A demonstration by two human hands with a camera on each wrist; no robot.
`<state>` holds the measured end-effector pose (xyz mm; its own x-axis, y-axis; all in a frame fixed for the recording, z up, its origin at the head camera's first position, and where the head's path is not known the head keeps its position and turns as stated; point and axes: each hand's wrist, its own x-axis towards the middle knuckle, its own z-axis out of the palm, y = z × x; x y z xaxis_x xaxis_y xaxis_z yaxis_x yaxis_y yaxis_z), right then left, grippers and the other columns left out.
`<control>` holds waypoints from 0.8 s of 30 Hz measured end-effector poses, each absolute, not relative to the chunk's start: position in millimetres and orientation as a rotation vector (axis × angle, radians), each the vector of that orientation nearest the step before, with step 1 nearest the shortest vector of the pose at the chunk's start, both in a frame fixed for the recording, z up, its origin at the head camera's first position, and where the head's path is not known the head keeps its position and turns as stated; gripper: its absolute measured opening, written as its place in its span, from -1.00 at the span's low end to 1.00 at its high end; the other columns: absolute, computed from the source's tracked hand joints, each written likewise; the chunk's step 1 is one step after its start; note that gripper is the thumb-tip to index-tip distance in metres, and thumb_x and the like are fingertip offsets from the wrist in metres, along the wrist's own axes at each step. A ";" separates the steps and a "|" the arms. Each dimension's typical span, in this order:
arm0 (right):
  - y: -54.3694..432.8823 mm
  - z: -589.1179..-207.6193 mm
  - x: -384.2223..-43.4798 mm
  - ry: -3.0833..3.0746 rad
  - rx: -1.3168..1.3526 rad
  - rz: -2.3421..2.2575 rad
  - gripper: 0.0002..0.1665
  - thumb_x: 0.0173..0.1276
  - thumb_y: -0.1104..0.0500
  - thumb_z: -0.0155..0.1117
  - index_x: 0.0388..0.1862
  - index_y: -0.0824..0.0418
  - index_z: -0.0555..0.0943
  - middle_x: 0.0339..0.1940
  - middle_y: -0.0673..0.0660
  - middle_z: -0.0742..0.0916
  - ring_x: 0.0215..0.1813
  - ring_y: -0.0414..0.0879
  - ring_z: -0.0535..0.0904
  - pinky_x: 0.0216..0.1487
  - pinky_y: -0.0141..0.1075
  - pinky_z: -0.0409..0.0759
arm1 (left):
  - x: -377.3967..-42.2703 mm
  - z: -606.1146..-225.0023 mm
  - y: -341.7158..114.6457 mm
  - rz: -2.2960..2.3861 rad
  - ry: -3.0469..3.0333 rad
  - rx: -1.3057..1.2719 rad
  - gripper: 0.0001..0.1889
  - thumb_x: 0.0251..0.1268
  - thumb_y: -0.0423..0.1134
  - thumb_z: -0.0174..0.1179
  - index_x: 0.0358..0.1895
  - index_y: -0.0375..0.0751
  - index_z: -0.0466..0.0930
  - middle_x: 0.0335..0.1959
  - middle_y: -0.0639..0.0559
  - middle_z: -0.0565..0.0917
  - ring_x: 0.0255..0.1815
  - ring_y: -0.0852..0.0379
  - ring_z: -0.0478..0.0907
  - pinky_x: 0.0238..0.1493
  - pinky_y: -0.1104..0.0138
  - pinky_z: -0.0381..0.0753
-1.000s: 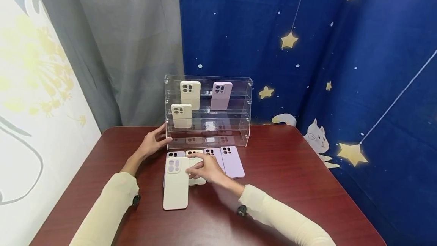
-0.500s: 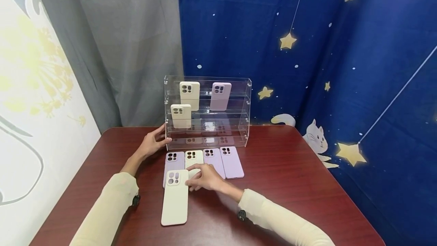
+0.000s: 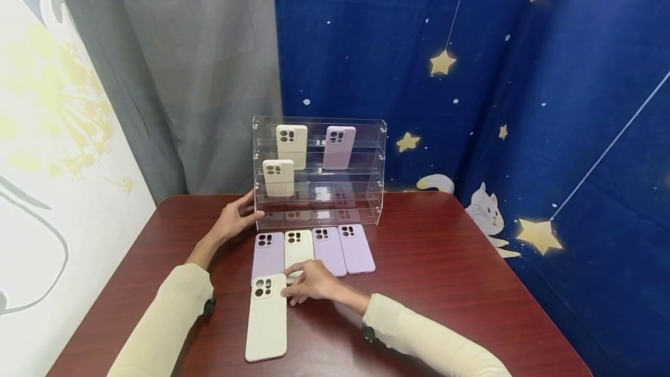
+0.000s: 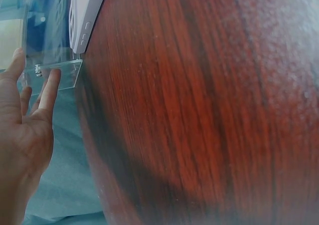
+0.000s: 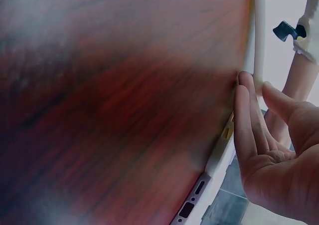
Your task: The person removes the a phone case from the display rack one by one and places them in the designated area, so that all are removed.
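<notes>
My right hand (image 3: 314, 281) pinches a cream phone case (image 3: 266, 322) by its upper right edge, between thumb and fingers. The right wrist view shows that case (image 5: 259, 35) edge-on at the fingertips. Its top overlaps the lower end of a lilac phone case (image 3: 269, 258). Beside that lie another cream case (image 3: 299, 252) and two lilac cases, the nearer one (image 3: 330, 252) and the rightmost (image 3: 357, 252). My left hand (image 3: 232, 220) touches the left side of a clear acrylic rack (image 3: 319, 191), fingers fairly straight in the left wrist view, thumb at the front edge.
In the rack stand a cream case (image 3: 292, 147) and a lilac case (image 3: 339, 147) on an upper tier, with another cream case (image 3: 278, 178) one tier lower at left. The dark red table (image 3: 445, 284) reaches back to grey and blue curtains.
My right hand has drawn the cream case toward me, uncovering the lilac and cream cases behind it. The camera holes that showed lilac now look dark. My left hand stays at the rack.
</notes>
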<state>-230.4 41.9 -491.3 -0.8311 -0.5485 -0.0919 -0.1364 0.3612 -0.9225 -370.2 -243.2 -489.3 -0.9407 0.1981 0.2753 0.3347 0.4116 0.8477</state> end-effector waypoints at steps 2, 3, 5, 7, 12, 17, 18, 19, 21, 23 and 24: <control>41.4 -492.7 -230.2 2.237 -0.597 -1.457 -0.53 0.26 0.31 0.58 0.15 0.32 0.70 -0.52 0.16 0.82 -0.55 0.04 0.78 -0.48 -0.22 0.76 | -370.2 -489.4 -243.1 -1.541 -2.545 -0.463 -0.10 0.39 -0.27 0.40 0.68 -0.12 0.06 0.60 -0.26 0.27 0.40 -0.32 0.49 0.08 0.32 0.70; 41.2 -493.3 -230.3 2.233 -0.596 -1.455 -0.53 0.25 0.31 0.58 0.15 0.32 0.70 -0.52 0.17 0.82 -0.55 0.03 0.78 -0.48 -0.22 0.76 | -370.3 -489.6 -243.4 -1.529 -2.554 -0.457 -0.10 0.40 -0.26 0.40 0.68 -0.12 0.06 0.60 -0.25 0.27 0.40 -0.31 0.49 0.10 0.30 0.70; 40.8 -493.6 -230.0 2.233 -0.599 -1.449 -0.54 0.25 0.31 0.58 0.13 0.31 0.71 -0.52 0.16 0.82 -0.56 0.02 0.78 -0.48 -0.22 0.76 | -370.4 -489.7 -243.9 -1.509 -2.566 -0.456 -0.09 0.40 -0.23 0.40 0.69 -0.11 0.05 0.60 -0.25 0.27 0.40 -0.31 0.49 0.13 0.24 0.69; 40.6 -493.5 -229.9 2.232 -0.599 -1.449 -0.55 0.25 0.31 0.58 0.12 0.30 0.71 -0.52 0.15 0.82 -0.56 0.02 0.78 -0.49 -0.22 0.76 | -370.6 -489.8 -244.3 -1.512 -2.570 -0.445 -0.09 0.39 -0.21 0.41 0.69 -0.07 0.06 0.61 -0.22 0.27 0.41 -0.29 0.49 0.16 0.19 0.67; 40.6 -491.6 -229.0 2.251 -0.586 -1.438 -0.56 0.22 0.30 0.61 0.09 0.27 0.74 -0.54 0.14 0.81 -0.56 0.04 0.77 -0.50 -0.21 0.76 | -371.7 -489.7 -245.2 -1.521 -2.575 -0.443 -0.08 0.38 -0.17 0.42 0.69 -0.04 0.07 0.62 -0.20 0.26 0.42 -0.27 0.48 0.21 0.14 0.64; 42.2 -492.4 -228.8 2.265 -0.580 -1.420 -0.57 0.21 0.28 0.62 0.07 0.23 0.75 -0.57 0.13 0.81 -0.58 0.04 0.77 -0.51 -0.22 0.75 | -372.9 -490.9 -245.3 -1.502 -2.573 -0.459 -0.07 0.38 -0.16 0.42 0.69 -0.09 0.06 0.61 -0.23 0.26 0.41 -0.28 0.49 0.18 0.18 0.67; 42.6 -492.9 -229.1 2.268 -0.582 -1.417 -0.57 0.21 0.28 0.62 0.07 0.22 0.75 -0.57 0.12 0.81 -0.58 0.03 0.77 -0.52 -0.22 0.75 | -373.2 -491.1 -245.1 -1.502 -2.573 -0.461 -0.07 0.39 -0.16 0.42 0.69 -0.09 0.05 0.61 -0.22 0.26 0.41 -0.28 0.49 0.18 0.18 0.67; 42.8 -493.5 -229.5 2.272 -0.587 -1.411 -0.57 0.21 0.27 0.62 0.07 0.21 0.75 -0.57 0.11 0.80 -0.59 0.01 0.76 -0.52 -0.22 0.75 | -373.5 -491.2 -244.8 -1.507 -2.573 -0.456 -0.07 0.38 -0.16 0.42 0.69 -0.07 0.06 0.61 -0.20 0.27 0.41 -0.26 0.49 0.18 0.19 0.66; 43.2 -494.5 -230.2 2.281 -0.599 -1.402 -0.57 0.21 0.26 0.63 0.06 0.20 0.75 -0.58 0.09 0.80 -0.60 -0.02 0.76 -0.53 -0.23 0.74 | -373.9 -491.4 -244.6 -1.515 -2.574 -0.452 -0.08 0.38 -0.15 0.42 0.69 -0.04 0.06 0.62 -0.18 0.27 0.42 -0.24 0.49 0.19 0.19 0.65; 43.2 -495.2 -231.0 2.293 -0.612 -1.391 -0.58 0.20 0.25 0.64 0.05 0.18 0.75 -0.59 0.07 0.80 -0.61 -0.05 0.75 -0.53 -0.25 0.73 | -373.9 -491.4 -244.9 -1.521 -2.574 -0.454 -0.08 0.39 -0.16 0.41 0.69 -0.05 0.06 0.62 -0.17 0.26 0.42 -0.23 0.49 0.19 0.20 0.65; 43.1 -495.4 -231.2 2.301 -0.623 -1.384 -0.58 0.20 0.24 0.64 0.05 0.18 0.75 -0.59 0.05 0.80 -0.61 -0.06 0.75 -0.54 -0.26 0.73 | -373.9 -491.4 -245.0 -1.529 -2.572 -0.446 -0.08 0.39 -0.17 0.42 0.69 -0.04 0.06 0.62 -0.16 0.26 0.42 -0.22 0.49 0.18 0.21 0.65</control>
<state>-231.2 43.1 -495.4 -0.8284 -0.5520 -0.0950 -0.1749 0.4161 -0.8923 -373.9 -245.0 -491.4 -0.9499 0.1913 0.2472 0.3086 0.4474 0.8394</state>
